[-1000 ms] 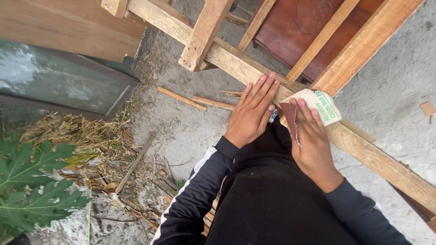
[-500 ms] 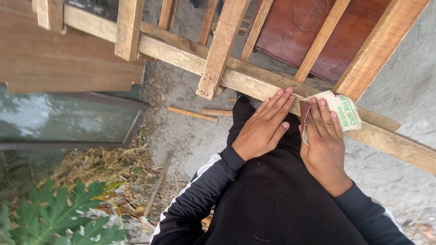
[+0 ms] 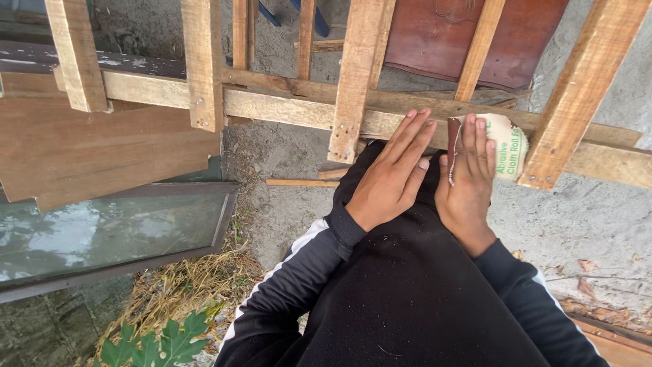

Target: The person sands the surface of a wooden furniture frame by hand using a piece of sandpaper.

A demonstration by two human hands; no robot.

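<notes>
My right hand presses a folded sheet of pale abrasive cloth flat against a long wooden rail of a slatted wooden frame. Its fingers lie stretched over the sheet. My left hand rests just beside it, fingers straight and together, fingertips touching the same rail, holding nothing. Both arms wear black sleeves with a white stripe. My black-clad knee sits right under the two hands.
Upright slats cross the rail. A reddish-brown wooden panel lies behind the frame. A brown board and a glass pane in a dark frame are at the left. Dry grass and a green leaf lie on the concrete ground.
The view has swung, so the frame now sits more level and more slats show at the left. Both hands stayed on the rail, the right one shifting slightly with the abrasive cloth.
</notes>
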